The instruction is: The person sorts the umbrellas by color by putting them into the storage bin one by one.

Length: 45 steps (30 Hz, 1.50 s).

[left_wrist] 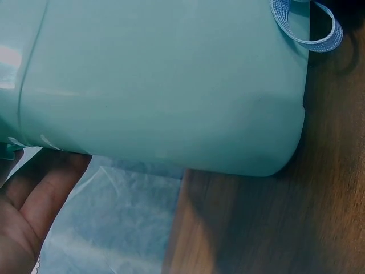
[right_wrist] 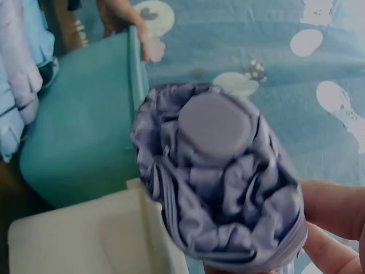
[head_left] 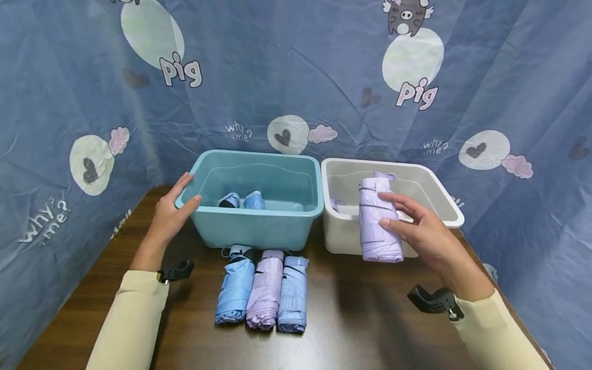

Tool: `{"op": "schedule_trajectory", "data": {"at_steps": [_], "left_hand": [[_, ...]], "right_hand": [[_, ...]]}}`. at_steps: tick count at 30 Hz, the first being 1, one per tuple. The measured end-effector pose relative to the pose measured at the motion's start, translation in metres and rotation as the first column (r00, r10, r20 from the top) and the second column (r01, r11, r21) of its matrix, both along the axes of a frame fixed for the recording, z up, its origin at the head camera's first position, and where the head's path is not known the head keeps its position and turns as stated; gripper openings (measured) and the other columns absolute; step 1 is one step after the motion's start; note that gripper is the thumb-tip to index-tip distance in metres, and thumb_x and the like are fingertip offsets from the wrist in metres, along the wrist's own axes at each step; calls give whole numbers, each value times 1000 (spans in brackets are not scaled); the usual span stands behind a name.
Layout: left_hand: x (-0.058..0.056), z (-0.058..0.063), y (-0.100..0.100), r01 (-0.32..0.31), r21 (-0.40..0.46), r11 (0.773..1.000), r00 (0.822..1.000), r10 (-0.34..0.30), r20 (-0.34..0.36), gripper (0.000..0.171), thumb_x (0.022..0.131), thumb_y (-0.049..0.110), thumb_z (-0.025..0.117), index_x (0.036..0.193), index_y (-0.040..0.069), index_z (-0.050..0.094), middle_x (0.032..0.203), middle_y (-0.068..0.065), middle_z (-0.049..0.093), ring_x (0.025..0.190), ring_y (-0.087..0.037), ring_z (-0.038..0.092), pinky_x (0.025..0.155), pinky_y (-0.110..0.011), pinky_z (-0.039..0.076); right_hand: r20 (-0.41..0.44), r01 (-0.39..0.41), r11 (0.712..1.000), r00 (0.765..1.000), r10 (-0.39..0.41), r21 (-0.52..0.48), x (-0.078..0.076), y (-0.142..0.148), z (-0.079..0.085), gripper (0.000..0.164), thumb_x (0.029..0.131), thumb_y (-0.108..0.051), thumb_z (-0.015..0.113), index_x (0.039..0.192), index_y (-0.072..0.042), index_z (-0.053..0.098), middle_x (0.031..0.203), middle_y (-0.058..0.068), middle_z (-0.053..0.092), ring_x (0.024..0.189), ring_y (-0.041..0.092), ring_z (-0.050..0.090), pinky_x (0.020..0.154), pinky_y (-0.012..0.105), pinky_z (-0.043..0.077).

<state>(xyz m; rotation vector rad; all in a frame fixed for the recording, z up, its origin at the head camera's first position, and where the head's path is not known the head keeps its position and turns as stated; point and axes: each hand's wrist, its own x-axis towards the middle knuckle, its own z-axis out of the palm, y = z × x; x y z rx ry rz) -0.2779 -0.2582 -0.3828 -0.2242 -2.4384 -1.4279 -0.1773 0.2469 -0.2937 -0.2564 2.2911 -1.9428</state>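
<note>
My right hand (head_left: 423,228) grips a lavender folded umbrella (head_left: 376,226), thumb and fingers at its right side. The umbrella is nearly upright in front of the white bin's front rim; its end with a flat round cap (right_wrist: 215,125) faces the right wrist camera. With my left hand (head_left: 168,213) I hold the left front corner of a teal bin (head_left: 252,228), the thumb over its rim. Two blue folded umbrellas (head_left: 254,200) lie inside that bin. In the white bin (head_left: 342,239), part of a lavender thing (head_left: 334,204) shows; the rest is hidden.
Before the teal bin, a blue umbrella (head_left: 234,290), a lavender umbrella (head_left: 265,293) and another blue umbrella (head_left: 292,295) lie side by side on the dark wooden table (head_left: 342,329). A blue patterned cloth (head_left: 296,77) hangs behind the bins, which stand next to each other.
</note>
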Motion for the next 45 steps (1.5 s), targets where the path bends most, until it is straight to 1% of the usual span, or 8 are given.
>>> {"op": "schedule_trajectory", "data": {"at_steps": [5,9,19,23,30,37,41,45], "left_hand": [[-2,5,-1,-6,1,1000,1000,6,4,65,94,38,58,152,22,34,159,7,22,145,-28,20,111,-60,20],[0,3,-2,-11,-9,1000,1000,11,4,65,94,38,58,151,21,34,159,6,23,144,-29,21,111,-60,20],[5,-8,0,4,-1,1000,1000,-4,-16,63,94,31,58,151,18,35,159,-1,24,144,-32,22,110,-61,20],[3,-7,0,5,3,1000,1000,-5,-26,63,94,32,58,151,18,36,158,0,24,144,-31,22,111,-60,20],[-2,-2,0,-9,-2,1000,1000,9,-21,63,93,34,59,150,20,37,158,3,25,144,-29,22,111,-59,22],[-1,-1,1,2,-9,1000,999,-2,-45,62,94,33,59,150,18,38,158,0,26,144,-30,23,111,-58,21],[1,-1,-1,0,-2,1000,999,0,-54,61,93,31,59,149,17,39,157,-1,27,143,-29,24,111,-56,22],[1,-1,-2,-5,1,1000,999,5,-48,61,93,32,59,149,19,39,158,0,27,143,-27,23,111,-56,22]], "right_hand": [[12,36,999,999,-36,-11,-22,1,11,56,91,-11,67,143,-20,47,145,14,26,108,20,52,82,27,50],[11,34,999,999,-34,-32,-38,2,14,56,93,-11,64,145,-17,44,142,12,29,110,20,49,84,25,49],[69,58,986,996,-48,-158,-70,7,3,56,94,-2,58,147,-11,39,126,6,38,110,17,48,83,25,49],[90,85,978,994,-68,-192,-80,10,2,59,95,-1,57,149,-11,36,125,6,39,107,16,49,82,24,50],[117,94,955,991,-63,-283,-101,17,-3,59,96,2,52,150,-12,33,121,5,38,100,15,54,81,24,48],[164,101,972,984,-67,-211,-121,23,-18,58,97,2,49,150,-12,31,121,5,36,96,15,55,78,26,49],[181,97,986,981,-72,-137,-129,22,-28,59,97,3,50,151,-10,30,123,7,37,95,15,55,78,27,50],[176,100,994,980,-90,-50,-135,18,-31,60,96,2,52,151,-8,30,129,11,37,97,17,54,78,27,49]]}}
